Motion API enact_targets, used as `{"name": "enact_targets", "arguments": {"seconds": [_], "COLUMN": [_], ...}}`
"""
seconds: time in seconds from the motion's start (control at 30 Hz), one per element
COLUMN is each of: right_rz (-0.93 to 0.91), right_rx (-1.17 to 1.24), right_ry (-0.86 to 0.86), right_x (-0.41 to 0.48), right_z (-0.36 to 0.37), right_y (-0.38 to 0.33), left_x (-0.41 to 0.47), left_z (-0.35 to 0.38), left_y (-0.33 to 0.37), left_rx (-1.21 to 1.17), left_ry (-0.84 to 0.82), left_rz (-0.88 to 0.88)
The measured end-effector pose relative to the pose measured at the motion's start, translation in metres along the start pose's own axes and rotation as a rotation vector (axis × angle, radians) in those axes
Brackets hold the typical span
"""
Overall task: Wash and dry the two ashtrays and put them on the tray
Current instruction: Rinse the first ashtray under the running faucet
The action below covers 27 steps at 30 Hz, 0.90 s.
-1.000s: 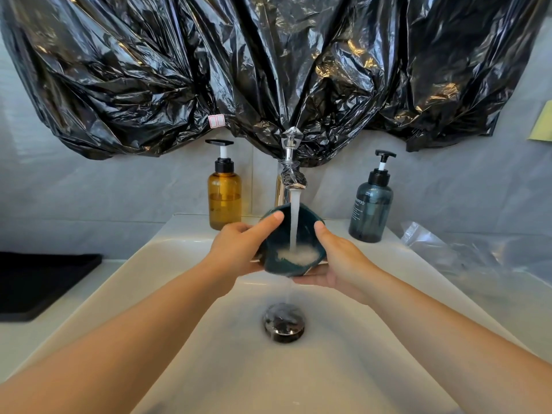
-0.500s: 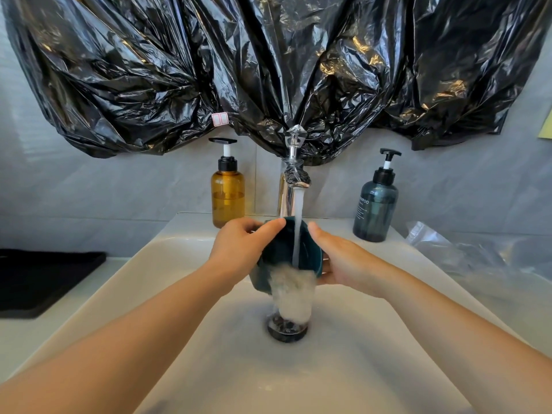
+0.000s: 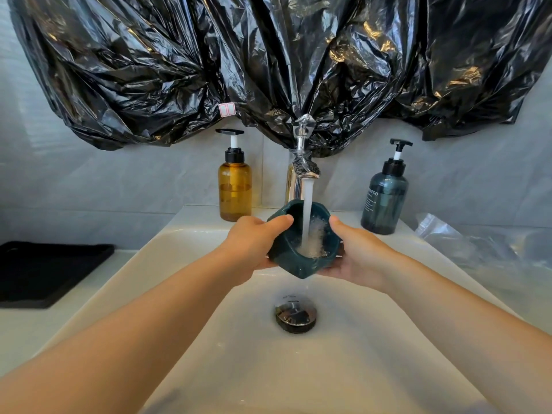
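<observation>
A dark teal ashtray [image 3: 294, 258] is held over the white sink [image 3: 191, 234] under the running tap [image 3: 301, 171]. Water streams into its hollow and froths there. My left hand [image 3: 254, 243] grips its left side with the thumb over the rim. My right hand [image 3: 361, 252] holds its right side, thumb on the rim and fingers beneath. A black tray [image 3: 44, 270] lies on the counter at the far left. No second ashtray is in sight.
An amber pump bottle [image 3: 234, 186] stands left of the tap and a blue-grey pump bottle [image 3: 385, 198] to its right. The drain plug [image 3: 295, 313] sits in the basin. Clear plastic wrap [image 3: 478, 246] lies on the right counter. Black plastic sheeting [image 3: 268, 64] hangs above.
Half a second ago the ashtray was tipped and pouring water into the basin. Now it is turned back up and catches the stream again.
</observation>
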State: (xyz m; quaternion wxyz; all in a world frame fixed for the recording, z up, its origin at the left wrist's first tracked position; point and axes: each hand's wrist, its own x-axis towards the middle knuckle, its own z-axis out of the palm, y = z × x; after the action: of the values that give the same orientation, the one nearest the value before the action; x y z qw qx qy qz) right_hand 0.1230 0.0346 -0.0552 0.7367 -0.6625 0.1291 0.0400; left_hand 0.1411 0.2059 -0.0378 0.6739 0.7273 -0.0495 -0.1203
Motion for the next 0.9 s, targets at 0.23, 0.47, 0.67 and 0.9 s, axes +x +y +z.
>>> {"name": "enact_targets", "arguments": {"seconds": [0.23,0.47,0.67,0.9], "right_rz": [-0.127,-0.092,0.002,-0.112], "right_rx": [-0.249,-0.041,-0.067,-0.265], "right_ry": [-0.199,-0.067,-0.08,-0.168], "right_x": [-0.013,-0.015,-0.008,-0.016], "right_z": [0.001,0.009,0.002,0.002], "right_y": [0.001,0.003,0.002,0.0], "left_x": [0.001,-0.005,0.0,-0.004], "left_z": [-0.006,-0.005,-0.001,-0.003], "left_y": [0.0,0.008,0.001,0.0], "left_rx": [0.16,-0.015,0.025,0.295], "left_ry": [0.086,-0.087,0.001,0.051], "left_rz": [0.19,-0.013,0.046,0.173]}}
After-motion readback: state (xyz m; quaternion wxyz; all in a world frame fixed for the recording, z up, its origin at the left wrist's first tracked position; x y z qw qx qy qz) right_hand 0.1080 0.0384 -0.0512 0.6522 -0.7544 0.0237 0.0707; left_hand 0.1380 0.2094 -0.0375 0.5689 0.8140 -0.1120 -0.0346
